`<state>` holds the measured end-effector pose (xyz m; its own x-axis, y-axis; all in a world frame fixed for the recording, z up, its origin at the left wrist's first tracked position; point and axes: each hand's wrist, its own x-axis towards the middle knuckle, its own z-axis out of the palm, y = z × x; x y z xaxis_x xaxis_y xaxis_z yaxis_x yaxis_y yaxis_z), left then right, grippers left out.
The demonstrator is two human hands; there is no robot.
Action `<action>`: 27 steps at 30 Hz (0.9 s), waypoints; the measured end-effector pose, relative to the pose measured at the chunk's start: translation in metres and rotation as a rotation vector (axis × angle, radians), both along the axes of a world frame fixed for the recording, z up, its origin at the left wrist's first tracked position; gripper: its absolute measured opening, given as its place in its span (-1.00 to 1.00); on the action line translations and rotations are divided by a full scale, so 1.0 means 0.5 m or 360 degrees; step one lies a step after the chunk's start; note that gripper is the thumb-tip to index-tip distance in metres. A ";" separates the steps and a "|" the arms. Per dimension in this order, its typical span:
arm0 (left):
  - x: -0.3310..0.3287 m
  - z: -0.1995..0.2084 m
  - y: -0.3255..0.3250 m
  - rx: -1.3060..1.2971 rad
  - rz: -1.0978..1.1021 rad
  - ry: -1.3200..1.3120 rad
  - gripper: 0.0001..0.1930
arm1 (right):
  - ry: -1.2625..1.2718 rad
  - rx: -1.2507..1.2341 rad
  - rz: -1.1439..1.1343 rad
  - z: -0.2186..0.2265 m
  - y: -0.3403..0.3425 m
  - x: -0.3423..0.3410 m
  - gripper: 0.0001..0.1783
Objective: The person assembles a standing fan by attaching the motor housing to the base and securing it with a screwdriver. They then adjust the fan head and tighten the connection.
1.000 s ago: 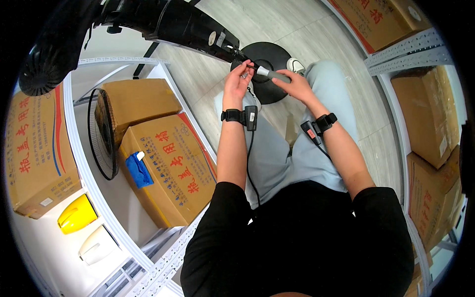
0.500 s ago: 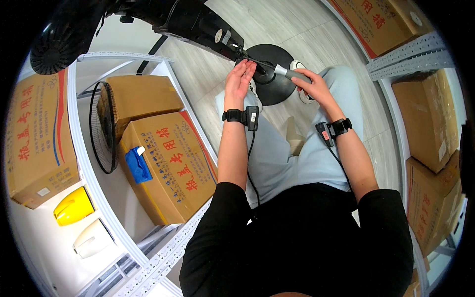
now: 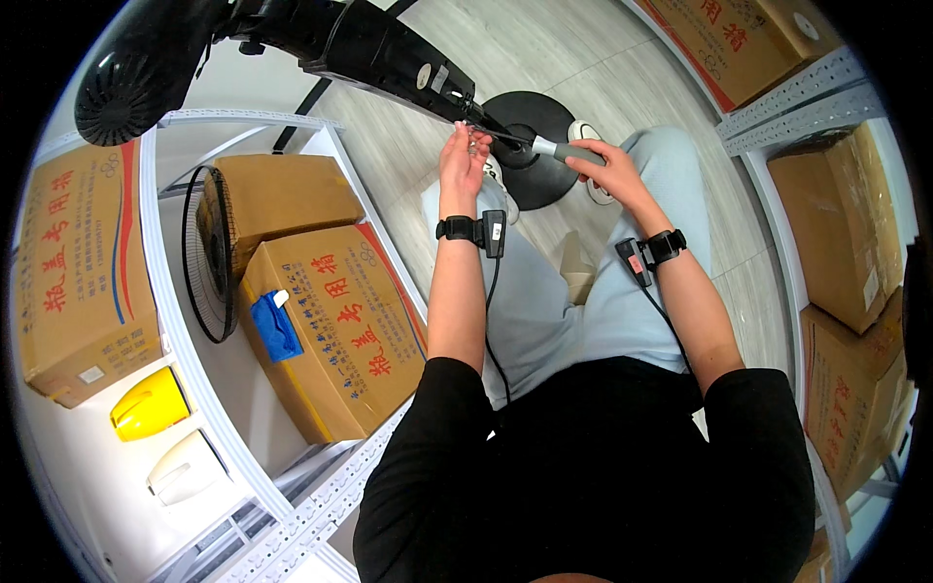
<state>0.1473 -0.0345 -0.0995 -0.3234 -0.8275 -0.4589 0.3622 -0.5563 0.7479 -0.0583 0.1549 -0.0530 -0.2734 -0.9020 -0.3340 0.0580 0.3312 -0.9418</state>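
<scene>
A black pedestal fan (image 3: 379, 53) leans across the upper left, its round motor end (image 3: 124, 107) at the far left and its disc base (image 3: 549, 185) on the floor between my feet. My right hand (image 3: 617, 175) is closed around the grey handle of a screwdriver (image 3: 573, 153). The screwdriver's dark shaft points left to the lower end of the fan's housing. Beside that tip is my left hand (image 3: 461, 173), palm up, with fingers curled and pinched together. Whatever they hold is too small to make out. Where the tip meets the housing is unclear.
On the left shelf (image 3: 228, 408) are cardboard boxes (image 3: 330, 321), a wire fan grille (image 3: 209, 255), a blue cloth (image 3: 277, 325), and yellow (image 3: 151, 403) and white (image 3: 185, 468) plastic covers. More boxes (image 3: 826, 233) fill the right shelving. Cabled black bands circle both wrists.
My left fingers have curled in from a more spread pose. The screwdriver and my right hand have shifted slightly left and down, the fan slightly right in view.
</scene>
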 end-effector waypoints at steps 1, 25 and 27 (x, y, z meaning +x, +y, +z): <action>-0.004 0.003 0.004 -0.0004 0.0044 -0.0015 -0.74 | 0.0006 -0.0006 0.0000 -0.001 0.001 -0.002 -0.58; -0.027 0.051 0.022 -0.0130 -0.0159 0.0112 -0.73 | 0.0183 0.0068 -0.0039 -0.016 0.008 -0.008 -0.54; -0.031 0.050 0.017 -0.0135 -0.0188 0.0093 -0.73 | 0.0293 -0.0018 -0.0097 -0.019 0.009 -0.007 -0.53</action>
<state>0.1319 -0.0258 -0.0745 -0.4447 -0.8171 -0.3668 0.3421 -0.5334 0.7736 -0.0617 0.1593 -0.0627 -0.3832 -0.8854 -0.2631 -0.0963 0.3216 -0.9420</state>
